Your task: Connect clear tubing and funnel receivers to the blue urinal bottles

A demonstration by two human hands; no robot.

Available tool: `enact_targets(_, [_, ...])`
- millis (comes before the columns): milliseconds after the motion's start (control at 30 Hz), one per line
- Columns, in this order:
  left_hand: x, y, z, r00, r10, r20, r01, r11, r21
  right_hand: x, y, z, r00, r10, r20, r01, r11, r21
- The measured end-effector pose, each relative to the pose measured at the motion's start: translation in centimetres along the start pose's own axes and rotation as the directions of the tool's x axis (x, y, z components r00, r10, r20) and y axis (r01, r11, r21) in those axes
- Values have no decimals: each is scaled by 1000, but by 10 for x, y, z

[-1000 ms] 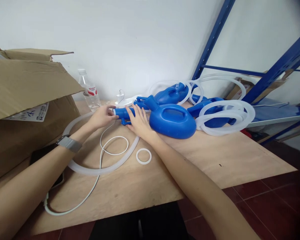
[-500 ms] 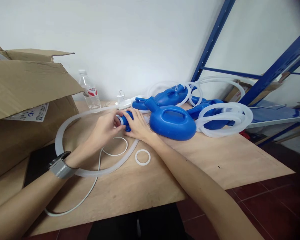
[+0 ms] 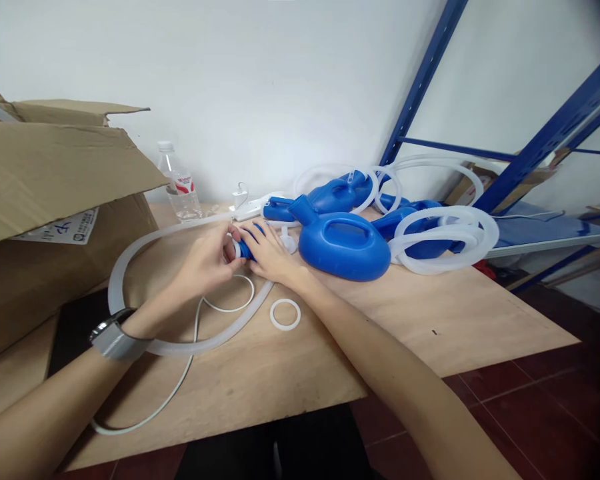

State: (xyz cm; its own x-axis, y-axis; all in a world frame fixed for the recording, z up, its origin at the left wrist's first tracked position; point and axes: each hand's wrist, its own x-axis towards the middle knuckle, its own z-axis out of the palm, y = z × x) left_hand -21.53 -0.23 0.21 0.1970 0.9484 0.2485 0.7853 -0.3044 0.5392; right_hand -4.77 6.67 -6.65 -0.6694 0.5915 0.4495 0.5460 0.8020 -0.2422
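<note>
The scene is seen from a single head-worn camera, aimed forward and down over the wooden table (image 3: 330,360). The near edge is viewed closely; the white wall (image 3: 260,87) is faced beyond.

No legible text on labels

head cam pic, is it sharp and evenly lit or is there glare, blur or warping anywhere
Head view: soft, even light, only faint shadows under both hands; left hand and right hand on the blue fitting look reasonably sharp; mild sheen on the blue container; wide-angle warping tilts the blue shelf frame and bends the table edge; top right corner is darkened.
</note>
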Motion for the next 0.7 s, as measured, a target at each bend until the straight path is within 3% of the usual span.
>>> enact_targets(100, [-1, -4, -8, 999, -24, 39, 25, 999, -37, -1, 5, 2, 999, -32, 16, 32, 1000, -1])
enact_targets(267, [-2, -11, -12, 987, -109, -119, 110, 994, -1, -5, 8, 5, 996, -1, -94, 5, 999, 44])
enact_targets(367, [-3, -17, -6, 972, -165, -166, 184, 976, 112, -7, 5, 4, 988, 84, -132, -74, 994, 80])
enact_targets(433, [-4, -20, 0, 976, -103, -190, 134, 978, 160, -8, 2, 3, 980, 150, -132, -137, 985, 106])
enact_targets(533, [-7, -20, 7, 987, 2, -159, 6, 999, 50, -8, -1, 3, 972, 195, -127, -178, 975, 134])
enact_targets(600, [-8, -18, 11, 992, 27, -124, -27, 1000, -1, -8, -1, 5, 975, 162, -150, -138, 977, 161])
enact_targets(700, [-7, -16, 14, 987, 17, -161, -10, 999, 49, -9, 5, 12, 972, 34, -232, 21, 973, 230])
